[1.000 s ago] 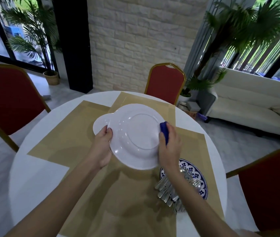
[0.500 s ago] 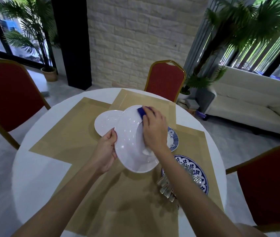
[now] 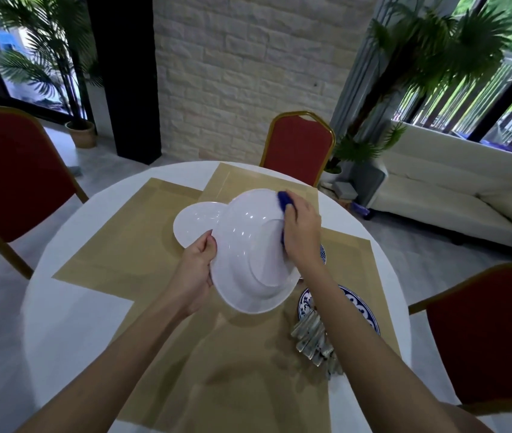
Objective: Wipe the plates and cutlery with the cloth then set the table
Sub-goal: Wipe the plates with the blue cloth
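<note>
Left hand [image 3: 197,270] grips white plate [image 3: 248,245] rim, tilted above tan placemats [image 3: 117,257]. Right hand [image 3: 301,232] clamps blue cloth [image 3: 284,201] on its far edge. Second white plate [image 3: 195,221] far-left behind; right forearm covers blue-patterned plate [image 3: 361,307] and cutlery [image 3: 311,339].

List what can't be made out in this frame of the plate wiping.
Head view only:
- Blue cloth: mostly hidden under the right hand.
- Far face of the held white plate: turned away from the camera.
- Small blue-patterned plate: nearly all covered by the right wrist.
- Cutlery: heads hidden by the forearm; pieces too blurred to count.
</note>
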Demonstrator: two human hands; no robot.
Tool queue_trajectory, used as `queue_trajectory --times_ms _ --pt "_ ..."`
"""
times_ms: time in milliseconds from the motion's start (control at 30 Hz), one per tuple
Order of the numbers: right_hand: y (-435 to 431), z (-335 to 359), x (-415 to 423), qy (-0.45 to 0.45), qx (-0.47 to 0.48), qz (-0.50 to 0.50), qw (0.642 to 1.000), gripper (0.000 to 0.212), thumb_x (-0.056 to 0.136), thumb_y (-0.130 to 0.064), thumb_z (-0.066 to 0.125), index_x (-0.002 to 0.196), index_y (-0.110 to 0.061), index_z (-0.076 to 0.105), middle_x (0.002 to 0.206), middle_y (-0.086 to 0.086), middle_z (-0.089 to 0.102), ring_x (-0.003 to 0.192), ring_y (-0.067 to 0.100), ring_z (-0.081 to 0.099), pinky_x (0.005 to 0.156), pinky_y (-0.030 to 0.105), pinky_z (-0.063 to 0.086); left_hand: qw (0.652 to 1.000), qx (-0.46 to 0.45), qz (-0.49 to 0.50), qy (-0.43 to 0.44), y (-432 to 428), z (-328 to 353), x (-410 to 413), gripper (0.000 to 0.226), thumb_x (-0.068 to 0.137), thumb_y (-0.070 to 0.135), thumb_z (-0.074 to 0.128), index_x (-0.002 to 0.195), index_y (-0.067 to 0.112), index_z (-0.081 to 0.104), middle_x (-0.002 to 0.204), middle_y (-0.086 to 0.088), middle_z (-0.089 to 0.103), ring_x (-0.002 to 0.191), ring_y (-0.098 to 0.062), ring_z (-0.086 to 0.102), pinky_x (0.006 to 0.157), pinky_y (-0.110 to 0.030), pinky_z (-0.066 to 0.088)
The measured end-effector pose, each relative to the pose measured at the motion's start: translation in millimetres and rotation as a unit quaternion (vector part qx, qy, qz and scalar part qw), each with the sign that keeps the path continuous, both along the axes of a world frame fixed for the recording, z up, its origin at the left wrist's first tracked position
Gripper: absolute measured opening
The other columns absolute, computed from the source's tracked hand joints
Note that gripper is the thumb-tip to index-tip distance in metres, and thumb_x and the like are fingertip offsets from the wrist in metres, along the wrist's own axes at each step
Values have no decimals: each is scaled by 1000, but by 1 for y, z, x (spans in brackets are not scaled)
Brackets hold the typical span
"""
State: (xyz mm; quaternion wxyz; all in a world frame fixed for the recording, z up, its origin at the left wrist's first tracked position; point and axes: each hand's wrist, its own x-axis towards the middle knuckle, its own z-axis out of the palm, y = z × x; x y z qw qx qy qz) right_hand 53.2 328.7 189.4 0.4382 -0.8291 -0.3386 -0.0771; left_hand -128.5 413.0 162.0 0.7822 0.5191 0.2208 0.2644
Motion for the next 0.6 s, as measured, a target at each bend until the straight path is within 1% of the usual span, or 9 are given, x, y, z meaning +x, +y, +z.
queue_trajectory --times_ms 100,167,200,267,333,400,467,533,600 --pt "-20 -27 -13 213 12 -81 974 37 103 -28 31 134 -24 50 124 0 58 114 23 53 101 40 41 1000 -1 21 -23 0 3 2 39 103 28 33 97 37 70 100 5 68 96 -23 51 83 -42 35" --pt "-30 -51 -37 344 12 -91 935 33 102 -31 33 127 -20 53 114 3 62 96 26 62 87 41 51 999 -9 26 -32 -3 5 3 34 103 25 33 105 34 65 105 10 69 102 -19 58 90 -39 43" --pt "-32 -60 -52 415 26 -87 905 28 101 -28 37 117 -15 56 105 8 65 83 27 64 75 39 55 999 -5 20 -32 -5 5 4 31 103 24 33 109 33 63 109 11 69 106 -17 60 95 -37 46" --pt "-29 -68 -77 542 63 -83 834 22 100 -22 44 93 -8 60 77 11 64 56 21 58 51 28 48 999 37 -2 -20 -9 1 3 29 102 23 36 117 29 60 117 8 67 115 -16 59 99 -39 46" --pt "-24 -66 -95 666 121 -63 733 20 97 -19 48 93 -3 60 67 13 59 45 20 51 41 22 39 992 124 -25 10 -12 -6 -1 30 102 22 37 123 25 58 119 12 65 114 -9 59 101 -32 46" --pt "-26 -60 -101 724 144 -34 674 18 93 -16 51 99 0 59 72 15 59 43 20 53 36 18 39 973 223 -43 46 -14 -15 -7 32 102 19 38 130 22 53 120 18 61 109 2 57 97 -16 45" --pt "-35 -53 -101 734 146 -24 663 20 92 -14 54 87 2 63 68 14 62 42 19 57 35 19 42 951 291 -75 68 -14 -26 -12 35 101 16 40 134 18 50 121 13 59 108 -2 56 86 -3 42" --pt "-45 -52 -98 735 155 -36 659 26 92 -16 57 74 0 64 67 13 61 46 19 59 35 21 45 926 353 -106 81 -12 -39 -15 34 100 17 42 132 16 53 118 8 62 107 -7 58 78 2 38" --pt "-54 -57 -94 736 188 -55 648 26 92 -22 58 79 -1 64 78 13 60 55 20 56 38 22 47 897 413 -133 87 -8 -54 -17 38 95 22 44 129 17 57 116 9 64 107 -9 61 80 2 36"
